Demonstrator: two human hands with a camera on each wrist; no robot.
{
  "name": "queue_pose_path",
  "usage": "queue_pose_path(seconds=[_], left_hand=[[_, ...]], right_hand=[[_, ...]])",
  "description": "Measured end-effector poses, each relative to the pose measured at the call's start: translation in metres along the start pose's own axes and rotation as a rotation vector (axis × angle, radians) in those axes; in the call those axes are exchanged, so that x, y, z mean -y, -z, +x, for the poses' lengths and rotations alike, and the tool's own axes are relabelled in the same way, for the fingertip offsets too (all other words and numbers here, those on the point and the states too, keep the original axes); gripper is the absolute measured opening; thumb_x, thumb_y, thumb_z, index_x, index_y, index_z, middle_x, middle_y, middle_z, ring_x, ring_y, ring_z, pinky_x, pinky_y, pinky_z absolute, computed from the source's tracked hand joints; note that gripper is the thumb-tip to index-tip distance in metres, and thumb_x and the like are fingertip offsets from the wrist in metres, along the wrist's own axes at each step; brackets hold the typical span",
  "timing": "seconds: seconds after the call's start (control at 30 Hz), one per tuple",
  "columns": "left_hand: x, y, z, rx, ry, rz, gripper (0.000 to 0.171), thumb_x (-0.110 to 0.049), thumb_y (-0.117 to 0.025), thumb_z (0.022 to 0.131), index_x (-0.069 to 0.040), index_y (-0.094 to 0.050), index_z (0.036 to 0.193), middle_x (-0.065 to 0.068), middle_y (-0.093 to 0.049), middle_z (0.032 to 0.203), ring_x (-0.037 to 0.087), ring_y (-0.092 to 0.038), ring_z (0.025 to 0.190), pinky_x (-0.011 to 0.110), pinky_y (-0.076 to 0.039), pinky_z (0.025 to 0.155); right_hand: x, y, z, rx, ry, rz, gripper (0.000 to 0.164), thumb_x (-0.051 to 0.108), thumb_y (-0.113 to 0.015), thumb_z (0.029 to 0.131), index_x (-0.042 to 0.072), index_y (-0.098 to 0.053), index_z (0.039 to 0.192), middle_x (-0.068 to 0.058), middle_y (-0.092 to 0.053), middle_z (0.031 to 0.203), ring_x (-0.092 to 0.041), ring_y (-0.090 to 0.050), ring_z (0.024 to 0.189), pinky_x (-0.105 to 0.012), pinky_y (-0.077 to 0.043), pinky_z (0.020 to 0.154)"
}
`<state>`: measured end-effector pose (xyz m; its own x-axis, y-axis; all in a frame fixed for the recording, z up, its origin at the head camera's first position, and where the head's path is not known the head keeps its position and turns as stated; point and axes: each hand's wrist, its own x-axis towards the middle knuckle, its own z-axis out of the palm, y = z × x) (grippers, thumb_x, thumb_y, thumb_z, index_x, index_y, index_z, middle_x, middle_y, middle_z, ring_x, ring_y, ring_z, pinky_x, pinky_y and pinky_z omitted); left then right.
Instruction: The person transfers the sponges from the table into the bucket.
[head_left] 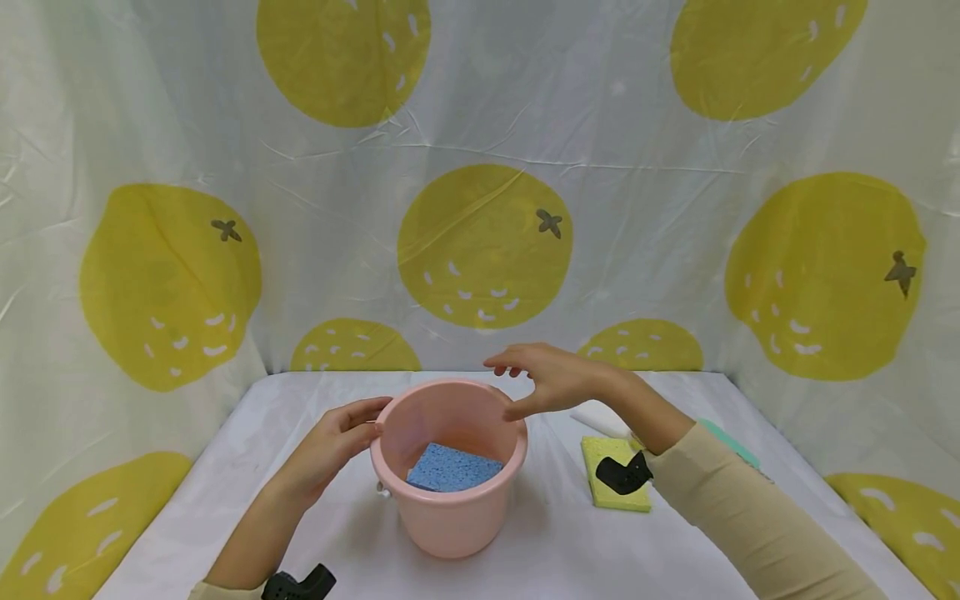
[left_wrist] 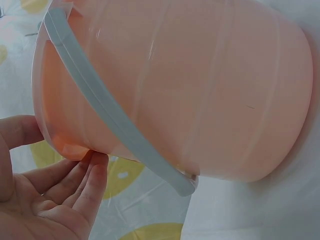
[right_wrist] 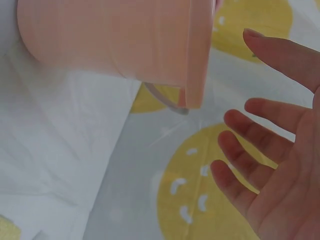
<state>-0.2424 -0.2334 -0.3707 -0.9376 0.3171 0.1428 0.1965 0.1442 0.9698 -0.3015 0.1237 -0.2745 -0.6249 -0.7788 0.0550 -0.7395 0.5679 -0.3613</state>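
A pink bucket [head_left: 453,521] stands upright on the white-covered table, with a blue sponge [head_left: 453,468] lying inside it. My left hand [head_left: 337,442] grips the bucket's left rim; in the left wrist view its thumb is at the rim and the fingers [left_wrist: 90,187] lie under it against the outside wall. A grey handle [left_wrist: 110,115] hangs down along the bucket's side. My right hand [head_left: 551,379] hovers by the right rim, holding nothing. Its fingers [right_wrist: 255,127] are spread and relaxed, apart from the bucket in the right wrist view.
Right of the bucket lies a yellow sponge [head_left: 618,492], partly covered by the right wrist's black camera. A white object [head_left: 600,418] and a teal object [head_left: 727,442] are partly hidden behind the right forearm. A lemon-print curtain [head_left: 480,142] encloses the table's back and sides.
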Motion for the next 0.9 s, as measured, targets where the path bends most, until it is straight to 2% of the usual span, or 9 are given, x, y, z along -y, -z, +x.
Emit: queue_pose_path(seconds=[0.17,0.43,0.73,0.9], left_hand=[[-0.001,0.000,0.000,0.004,0.007,0.000,0.053,-0.016,-0.060,0.103,0.003,-0.047,0.151,0.017,-0.056,0.145,0.028,-0.056,0.131,0.041,-0.040,0.111],[-0.001,-0.001,0.000,-0.002,0.005,-0.003,0.054,-0.017,-0.061,0.103,0.002,-0.047,0.151,0.016,-0.056,0.146,0.028,-0.055,0.132,0.045,-0.039,0.113],[-0.002,-0.001,-0.001,-0.001,0.007,0.000,0.054,-0.015,-0.060,0.103,0.003,-0.046,0.152,0.017,-0.054,0.148,0.026,-0.055,0.131,0.035,-0.042,0.109],[-0.002,-0.002,-0.002,0.005,-0.003,-0.006,0.054,-0.015,-0.060,0.104,0.004,-0.045,0.152,0.019,-0.053,0.148,0.028,-0.054,0.133,0.036,-0.041,0.110]], right_hand=[[-0.005,0.001,-0.007,-0.008,-0.015,0.004,0.078,0.040,-0.079,0.089,0.008,-0.048,0.154,-0.006,-0.058,0.140,-0.024,-0.057,0.120,-0.046,-0.050,0.098],[-0.011,0.003,-0.020,-0.027,-0.042,0.024,0.077,0.039,-0.078,0.089,0.009,-0.049,0.153,-0.007,-0.059,0.137,-0.027,-0.057,0.120,-0.050,-0.051,0.097],[-0.022,0.003,-0.032,-0.040,-0.068,0.024,0.076,0.040,-0.077,0.091,0.010,-0.049,0.154,-0.006,-0.059,0.136,-0.027,-0.057,0.120,-0.051,-0.050,0.097],[-0.026,0.003,-0.039,-0.050,-0.093,0.028,0.077,0.040,-0.078,0.090,0.009,-0.048,0.154,-0.006,-0.059,0.135,-0.028,-0.057,0.120,-0.051,-0.051,0.096]])
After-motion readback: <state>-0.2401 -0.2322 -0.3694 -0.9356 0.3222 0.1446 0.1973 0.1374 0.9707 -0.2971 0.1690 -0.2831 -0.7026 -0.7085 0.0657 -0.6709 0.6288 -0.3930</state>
